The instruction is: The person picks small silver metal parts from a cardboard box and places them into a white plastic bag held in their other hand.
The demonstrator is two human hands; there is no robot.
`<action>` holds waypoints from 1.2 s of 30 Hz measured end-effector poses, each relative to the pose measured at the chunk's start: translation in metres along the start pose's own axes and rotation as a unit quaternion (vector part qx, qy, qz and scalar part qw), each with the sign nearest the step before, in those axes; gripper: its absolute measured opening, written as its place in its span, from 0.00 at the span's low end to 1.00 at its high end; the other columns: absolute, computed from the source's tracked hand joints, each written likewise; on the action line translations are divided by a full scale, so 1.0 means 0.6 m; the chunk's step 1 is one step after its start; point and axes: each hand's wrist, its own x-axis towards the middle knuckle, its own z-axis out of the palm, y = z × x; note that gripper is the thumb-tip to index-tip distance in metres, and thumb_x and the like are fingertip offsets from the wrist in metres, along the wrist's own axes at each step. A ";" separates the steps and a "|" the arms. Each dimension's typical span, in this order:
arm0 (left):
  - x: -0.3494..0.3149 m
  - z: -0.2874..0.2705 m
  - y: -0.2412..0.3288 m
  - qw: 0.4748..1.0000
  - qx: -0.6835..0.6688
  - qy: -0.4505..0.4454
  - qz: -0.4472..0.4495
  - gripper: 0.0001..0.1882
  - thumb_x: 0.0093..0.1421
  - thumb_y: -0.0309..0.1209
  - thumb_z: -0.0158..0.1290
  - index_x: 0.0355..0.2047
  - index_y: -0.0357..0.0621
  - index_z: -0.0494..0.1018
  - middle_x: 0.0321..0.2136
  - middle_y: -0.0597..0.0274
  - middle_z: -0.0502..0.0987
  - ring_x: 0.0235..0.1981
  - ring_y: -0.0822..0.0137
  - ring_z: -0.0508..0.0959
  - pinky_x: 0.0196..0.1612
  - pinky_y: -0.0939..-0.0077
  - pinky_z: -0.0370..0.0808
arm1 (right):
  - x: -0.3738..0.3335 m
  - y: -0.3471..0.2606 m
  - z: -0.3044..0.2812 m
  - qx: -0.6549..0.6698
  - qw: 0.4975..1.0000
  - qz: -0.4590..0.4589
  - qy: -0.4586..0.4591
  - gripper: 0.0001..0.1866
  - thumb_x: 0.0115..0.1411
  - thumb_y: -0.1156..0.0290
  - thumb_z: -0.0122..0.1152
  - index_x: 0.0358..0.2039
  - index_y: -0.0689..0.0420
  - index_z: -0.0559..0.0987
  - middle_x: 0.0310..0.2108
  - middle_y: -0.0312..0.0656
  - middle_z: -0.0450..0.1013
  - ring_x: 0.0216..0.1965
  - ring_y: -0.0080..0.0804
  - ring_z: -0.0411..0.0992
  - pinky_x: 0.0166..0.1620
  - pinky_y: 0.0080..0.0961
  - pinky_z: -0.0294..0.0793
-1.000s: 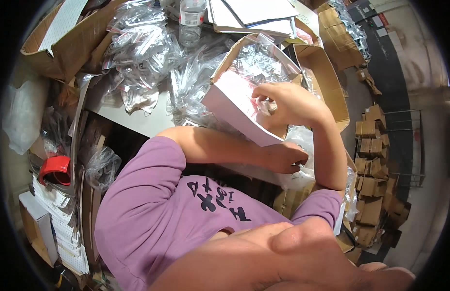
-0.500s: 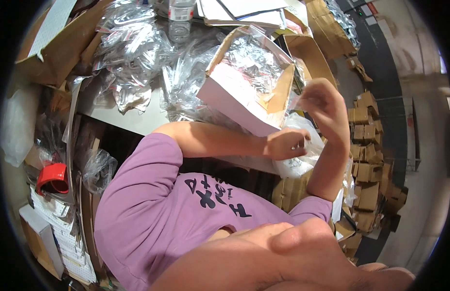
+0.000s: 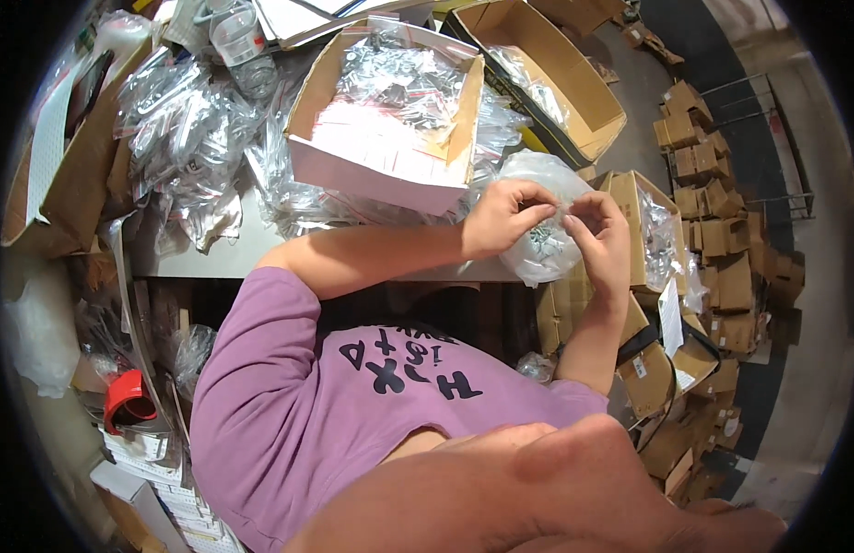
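Note:
Over a clear plastic bag (image 3: 549,267) at the table's front edge, my two hands face each other, fingertips close together. Small greyish metal pieces (image 3: 545,240) show inside the bag. My left hand (image 3: 503,219) is closed in a pinch, thumb toward the fingers. Opposite it, my right hand (image 3: 600,230) pinches too, its thumb and fingers pressed together. Something small and thin seems to be between the fingertips, too small to name. Just left of the hands stands an open white-sided cardboard box (image 3: 376,175) filled with small zip bags of metal parts.
Loose clear bags (image 3: 192,129) pile up on the table's left, near a plastic bottle (image 3: 235,41). A dark-edged open carton (image 3: 574,74) lies behind my hands. Right of them is another carton (image 3: 630,198) with bagged parts. A red tape dispenser (image 3: 129,401) sits lower left.
My right hand has come down from beside the white-sided box to meet my left hand over the bag. My left hand has shifted left and upward. The whole view has turned.

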 end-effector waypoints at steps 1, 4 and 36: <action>0.000 0.001 0.004 1.000 0.021 0.015 0.010 0.08 0.58 0.24 0.53 0.36 0.33 0.76 0.30 0.62 0.77 0.31 0.77 0.75 0.35 0.83 0.72 | 0.000 0.005 -0.002 -0.025 0.999 0.029 -0.005 0.07 0.55 0.81 0.56 0.36 0.64 0.73 0.31 0.39 0.74 0.32 0.22 0.73 0.38 0.20 0.73; -0.006 -0.003 0.010 0.998 0.054 0.019 0.029 0.08 0.58 0.23 0.53 0.36 0.32 0.76 0.31 0.62 0.77 0.32 0.77 0.74 0.36 0.83 0.72 | 0.017 0.030 0.003 -0.143 0.990 0.019 -0.008 0.06 0.56 0.80 0.51 0.32 0.66 0.75 0.29 0.48 0.76 0.29 0.35 0.76 0.36 0.28 0.74; -0.001 -0.009 0.008 0.989 0.078 -0.088 -0.089 0.08 0.52 0.26 0.62 0.30 0.34 0.77 0.26 0.62 0.79 0.26 0.81 0.73 0.27 0.86 0.69 | 0.032 0.052 -0.018 -0.021 0.997 0.041 -0.058 0.07 0.48 0.79 0.59 0.29 0.64 0.79 0.25 0.39 0.77 0.28 0.22 0.74 0.35 0.19 0.72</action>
